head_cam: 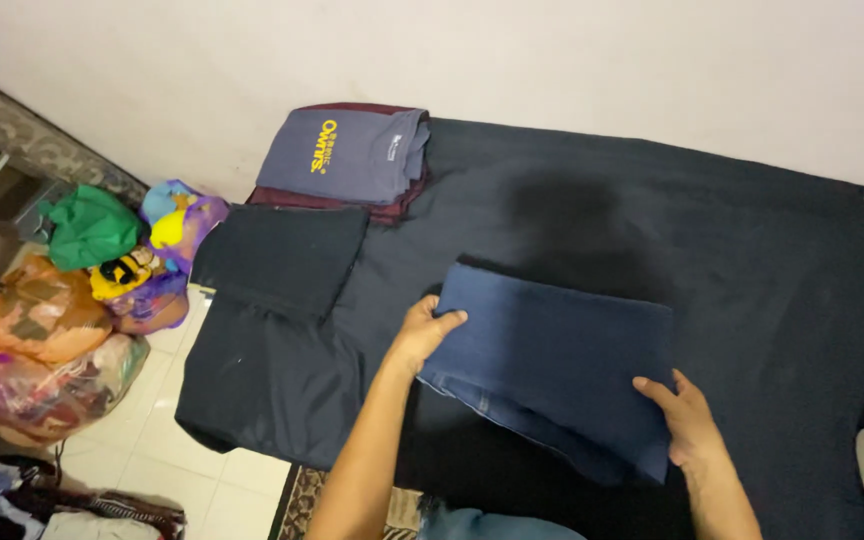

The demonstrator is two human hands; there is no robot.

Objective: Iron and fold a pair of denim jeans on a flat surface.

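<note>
A: Left hand (422,335) pinches the folded blue jeans (552,365) at their left edge, on the dark sheet (752,260).

B: Right hand (687,420) grips the lower right corner. Uneven pulling could undo the fold, I'd say.

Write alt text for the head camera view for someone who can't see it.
Two bare hands, left hand and right hand, grip the sides of folded dark blue jeans on a dark navy cloth-covered surface. A folded grey printed T-shirt lies by the wall.

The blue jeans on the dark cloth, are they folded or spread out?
Folded: the jeans form a compact layered rectangle, both hands holding its edges.
</note>
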